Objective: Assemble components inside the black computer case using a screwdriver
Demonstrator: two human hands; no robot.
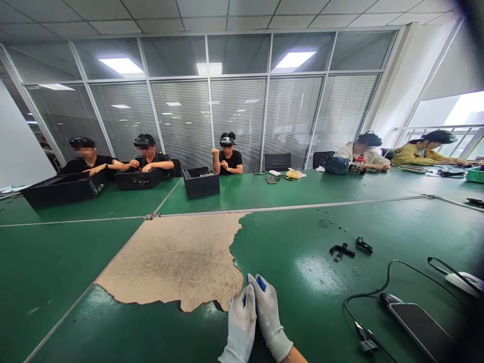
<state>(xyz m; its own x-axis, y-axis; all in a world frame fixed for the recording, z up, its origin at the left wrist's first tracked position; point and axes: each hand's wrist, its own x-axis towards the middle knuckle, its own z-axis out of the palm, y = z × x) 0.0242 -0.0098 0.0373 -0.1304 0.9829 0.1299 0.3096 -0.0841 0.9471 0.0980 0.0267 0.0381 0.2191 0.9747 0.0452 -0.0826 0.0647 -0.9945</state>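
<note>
My left hand [242, 318] and my right hand [267, 308] are close together at the near side of the green table. Both wear pale grey-white knitted gloves with some blue at the fingers. Their fingers are curled in and pressed toward each other, thumbs on top. Whatever lies between them, if anything, is hidden by the gloves. Just ahead and to the left of my left hand is a beige patch [177, 257] with a ragged edge, where the green covering is gone. Between my wrists a dark area shows, which I cannot make out.
Small black plastic parts [342, 251] and a black bracket [364, 245] lie to the right. A phone-like device [419, 322] and a black cable [387, 275] are nearer. Across the table, several people sit, some behind black boxes [200, 182].
</note>
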